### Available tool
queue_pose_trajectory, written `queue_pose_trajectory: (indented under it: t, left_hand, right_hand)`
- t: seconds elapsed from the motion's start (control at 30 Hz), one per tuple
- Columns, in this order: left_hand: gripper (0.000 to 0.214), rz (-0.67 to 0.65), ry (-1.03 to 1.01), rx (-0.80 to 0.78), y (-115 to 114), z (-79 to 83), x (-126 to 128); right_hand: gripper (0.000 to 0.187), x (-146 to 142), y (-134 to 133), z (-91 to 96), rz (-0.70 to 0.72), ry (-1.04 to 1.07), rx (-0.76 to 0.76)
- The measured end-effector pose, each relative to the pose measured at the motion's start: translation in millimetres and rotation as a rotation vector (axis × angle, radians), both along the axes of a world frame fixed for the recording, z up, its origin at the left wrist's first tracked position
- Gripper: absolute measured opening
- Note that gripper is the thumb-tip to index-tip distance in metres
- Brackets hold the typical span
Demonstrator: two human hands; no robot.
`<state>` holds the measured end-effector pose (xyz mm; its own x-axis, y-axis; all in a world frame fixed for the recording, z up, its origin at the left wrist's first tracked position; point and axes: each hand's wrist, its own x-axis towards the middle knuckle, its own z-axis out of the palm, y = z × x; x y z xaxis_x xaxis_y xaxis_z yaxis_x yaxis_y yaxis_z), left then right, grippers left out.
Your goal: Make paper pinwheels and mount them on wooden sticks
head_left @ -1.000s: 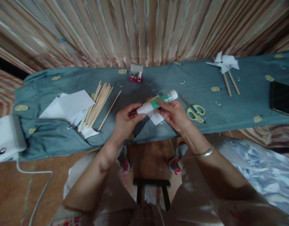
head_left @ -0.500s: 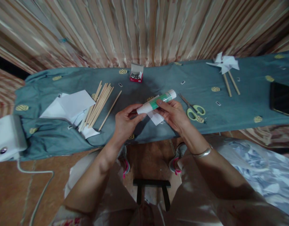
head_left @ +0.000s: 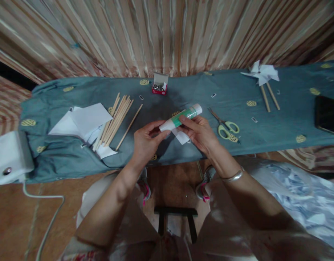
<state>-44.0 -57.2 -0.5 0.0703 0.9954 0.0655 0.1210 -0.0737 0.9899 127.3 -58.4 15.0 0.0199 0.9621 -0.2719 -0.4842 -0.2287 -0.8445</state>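
Observation:
A white and green glue tube (head_left: 183, 116) is held slanted over the middle of the blue-clothed table (head_left: 183, 98). My right hand (head_left: 201, 133) is wrapped round its middle. My left hand (head_left: 146, 140) pinches its lower white end with thumb and fingers. A small white paper piece (head_left: 181, 136) lies or hangs just below the tube, between the two hands; whether a hand holds it I cannot tell.
Several wooden sticks (head_left: 115, 121) and white paper sheets (head_left: 82, 121) lie at left. Green-handled scissors (head_left: 226, 127) sit right of my hands. A red box of pins (head_left: 159, 85) is at the back, a paper pinwheel (head_left: 261, 74) and a dark phone (head_left: 328, 115) at right.
Both hands and the tube stay almost where they were; the view has drifted slightly, and the tube's upper end sits a little lower.

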Motion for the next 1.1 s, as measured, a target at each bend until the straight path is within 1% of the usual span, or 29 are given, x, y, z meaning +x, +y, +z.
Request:
queue_pose_trajectory:
  t: [0.17, 0.27, 0.37, 0.53, 0.63, 0.73, 0.83, 0.9, 1.0, 1.03, 1.1]
  left_hand:
    - [0.036, 0.004, 0.05, 0.02, -1.6, 0.2, -3.0]
    - [0.036, 0.007, 0.068, 0.036, -1.4, 1.5, -4.6]
    - [0.037, -0.019, 0.09, 0.056, 0.0, 2.3, -4.6]
    - [0.036, -0.034, 0.108, 0.079, 4.0, -3.6, -2.6]
    - [0.034, -0.02, 0.101, 0.057, 9.8, -7.9, -4.3]
    - [0.031, 0.047, 0.142, 0.053, 19.5, -8.5, -11.8]
    - [0.027, 0.137, 0.374, 0.117, 30.2, -7.7, -23.7]
    - [0.027, 0.171, 0.537, 0.17, 36.1, -8.6, -31.8]
    - [0.025, 0.142, 0.745, 0.265, 41.1, -11.5, -39.9]
    - [0.026, 0.138, 0.79, 0.318, 41.4, -12.3, -40.9]
    - [0.037, 0.141, 0.837, 0.452, 39.2, -12.7, -39.2]
  right_hand:
    - [0.037, -4.5, -0.1, -4.7, 0.044, -0.021, 0.015]
    - [0.036, -6.4, 0.1, -4.7, 0.044, -0.016, 0.027]
    - [0.038, -9.1, 0.7, -2.6, 0.035, -0.01, 0.021]
    - [0.04, -14.3, 1.0, -0.3, 0.055, -0.037, 0.035]
    - [0.04, -11.2, 1.5, -1.7, 0.056, -0.086, 0.059]
    - [0.039, 0.9, 3.0, -5.6, 0.012, -0.168, 0.094]
    - [0.033, 19.6, 3.0, -10.7, -0.034, -0.316, 0.153]
    - [0.028, 32.5, 0.3, -13.4, -0.055, -0.469, 0.209]
    - [0.022, 47.5, -8.7, -14.0, -0.047, -0.801, 0.302]
    - [0.021, 50.9, -12.6, -13.4, -0.039, -0.919, 0.332]
    - [0.023, 55.4, -20.4, -12.2, -0.009, -1.127, 0.404]
